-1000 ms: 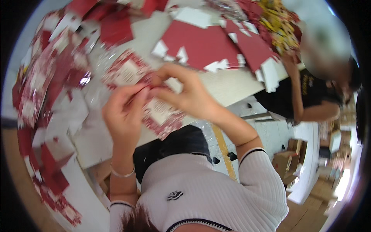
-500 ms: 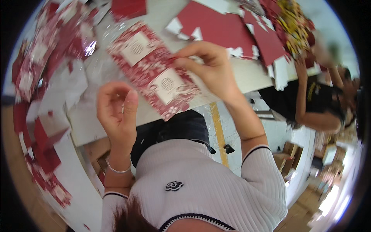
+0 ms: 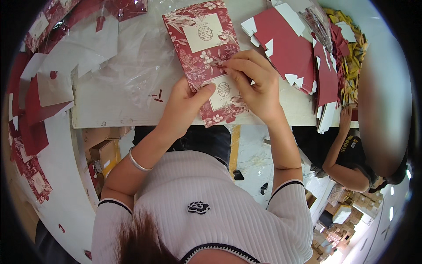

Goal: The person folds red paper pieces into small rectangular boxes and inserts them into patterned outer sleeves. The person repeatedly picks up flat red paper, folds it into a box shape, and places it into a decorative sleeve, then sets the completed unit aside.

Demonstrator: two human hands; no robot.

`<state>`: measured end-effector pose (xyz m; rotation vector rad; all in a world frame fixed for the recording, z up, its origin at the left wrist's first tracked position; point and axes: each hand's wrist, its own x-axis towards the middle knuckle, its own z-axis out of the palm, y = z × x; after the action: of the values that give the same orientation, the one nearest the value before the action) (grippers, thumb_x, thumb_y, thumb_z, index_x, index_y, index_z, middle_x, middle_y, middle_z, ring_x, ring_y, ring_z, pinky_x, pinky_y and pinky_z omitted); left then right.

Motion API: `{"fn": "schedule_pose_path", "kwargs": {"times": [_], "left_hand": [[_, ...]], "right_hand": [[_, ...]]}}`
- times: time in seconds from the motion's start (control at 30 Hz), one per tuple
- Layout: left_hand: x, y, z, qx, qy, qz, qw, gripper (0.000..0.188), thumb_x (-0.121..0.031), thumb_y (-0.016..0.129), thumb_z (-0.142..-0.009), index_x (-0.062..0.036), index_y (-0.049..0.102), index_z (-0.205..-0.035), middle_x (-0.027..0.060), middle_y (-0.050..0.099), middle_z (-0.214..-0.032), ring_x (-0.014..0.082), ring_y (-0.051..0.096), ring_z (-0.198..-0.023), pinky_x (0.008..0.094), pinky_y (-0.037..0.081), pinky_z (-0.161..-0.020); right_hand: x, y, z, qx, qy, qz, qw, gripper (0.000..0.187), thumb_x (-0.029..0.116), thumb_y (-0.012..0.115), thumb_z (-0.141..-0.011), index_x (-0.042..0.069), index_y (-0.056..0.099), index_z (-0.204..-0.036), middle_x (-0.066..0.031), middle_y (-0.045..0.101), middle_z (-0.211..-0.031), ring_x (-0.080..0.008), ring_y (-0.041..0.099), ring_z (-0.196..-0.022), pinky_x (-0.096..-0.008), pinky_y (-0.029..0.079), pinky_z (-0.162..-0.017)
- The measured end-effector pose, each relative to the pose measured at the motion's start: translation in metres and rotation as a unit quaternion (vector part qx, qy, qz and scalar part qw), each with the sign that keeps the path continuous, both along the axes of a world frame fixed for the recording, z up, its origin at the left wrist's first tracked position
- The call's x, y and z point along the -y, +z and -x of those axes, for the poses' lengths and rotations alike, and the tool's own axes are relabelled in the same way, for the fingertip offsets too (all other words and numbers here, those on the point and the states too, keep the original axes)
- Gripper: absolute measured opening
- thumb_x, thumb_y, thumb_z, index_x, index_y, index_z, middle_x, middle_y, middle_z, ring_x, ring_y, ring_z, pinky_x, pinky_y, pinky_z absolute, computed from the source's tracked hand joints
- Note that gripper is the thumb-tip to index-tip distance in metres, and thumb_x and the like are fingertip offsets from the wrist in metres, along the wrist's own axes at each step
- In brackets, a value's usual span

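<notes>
At the counter (image 3: 140,114), the left hand (image 3: 185,105) grips the card (image 3: 193,61), seemingly steadying it for the right hand (image 3: 257,83), pinched at its face, on what I cannot tell.

Dark red card sheets (image 3: 283,48) with white tabs lie on the right of the pale table (image 3: 99,105), a heap of yellow packets (image 3: 351,90) beyond them; clear plastic film (image 3: 127,72) and small red slivers (image 3: 158,100) lie left of centre; opened red-and-white card (image 3: 55,88) crowds the left edge. A person in a dark top (image 3: 350,154) is at the right; a yellow strip (image 3: 235,147) crosses the floor; cartons (image 3: 365,200) are piled behind.
</notes>
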<state>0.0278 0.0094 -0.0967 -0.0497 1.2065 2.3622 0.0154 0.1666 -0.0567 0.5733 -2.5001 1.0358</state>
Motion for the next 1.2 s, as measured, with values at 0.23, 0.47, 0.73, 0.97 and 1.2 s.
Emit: {"fn": "schedule_pose_path", "kwargs": {"times": [0.23, 0.47, 0.73, 0.97, 1.2], "left_hand": [[0.006, 0.003, -0.01, -0.123, 0.017, 0.085, 0.989, 0.024, -0.003, 0.052, -0.083, 0.0036, 0.045, -0.105, 0.0066, 0.057, -0.097, 0.0079, 0.055, -0.083, 0.0239, 0.047, -0.07], [0.012, 0.013, -0.012, -0.162, 0.006, 0.145, 0.976, 0.021, -0.005, 0.055, -0.079, 0.0042, 0.047, -0.097, 0.0085, 0.06, -0.084, 0.0069, 0.055, -0.071, 0.0234, 0.046, -0.061], [0.018, 0.025, -0.011, -0.13, -0.04, 0.085, 0.987, 0.023, -0.006, 0.052, -0.08, 0.0042, 0.046, -0.1, 0.01, 0.058, -0.094, 0.0073, 0.055, -0.08, 0.0226, 0.046, -0.068], [0.029, 0.002, 0.007, 0.098, -0.101, -0.302, 0.943, 0.034, -0.016, 0.03, -0.087, 0.0013, 0.044, -0.113, 0.0114, 0.055, -0.108, 0.0179, 0.057, -0.095, 0.0323, 0.045, -0.086], [0.023, -0.002, 0.007, -0.042, -0.033, 0.035, 0.998, 0.014, -0.005, 0.051, -0.082, 0.0048, 0.057, -0.09, 0.0071, 0.063, -0.088, 0.0072, 0.057, -0.075, 0.0236, 0.049, -0.063]], "right_hand": [[0.002, 0.001, 0.004, -0.098, 0.046, -0.103, 0.989, 0.019, 0.001, 0.065, -0.06, 0.005, 0.062, -0.079, -0.0053, 0.059, -0.08, -0.0216, 0.053, -0.064, -0.0302, 0.042, -0.058], [-0.002, 0.003, 0.006, -0.189, 0.086, -0.115, 0.971, 0.025, 0.003, 0.063, -0.055, 0.004, 0.062, -0.081, -0.0064, 0.058, -0.081, -0.0212, 0.054, -0.068, -0.0305, 0.043, -0.061], [-0.004, 0.007, 0.002, -0.123, 0.102, -0.119, 0.98, 0.024, -0.001, 0.062, -0.058, 0.002, 0.06, -0.082, -0.0078, 0.057, -0.081, -0.0238, 0.054, -0.068, -0.0316, 0.044, -0.06], [0.007, 0.028, -0.001, 0.054, 0.085, -0.033, 0.994, 0.011, -0.003, 0.059, -0.07, 0.001, 0.058, -0.08, -0.0109, 0.055, -0.075, -0.0293, 0.054, -0.068, -0.0346, 0.043, -0.06], [0.012, 0.036, 0.004, 0.122, 0.111, -0.102, 0.981, 0.011, -0.007, 0.059, -0.07, -0.001, 0.058, -0.079, -0.0101, 0.056, -0.075, -0.0225, 0.056, -0.066, -0.0283, 0.044, -0.058]]}}
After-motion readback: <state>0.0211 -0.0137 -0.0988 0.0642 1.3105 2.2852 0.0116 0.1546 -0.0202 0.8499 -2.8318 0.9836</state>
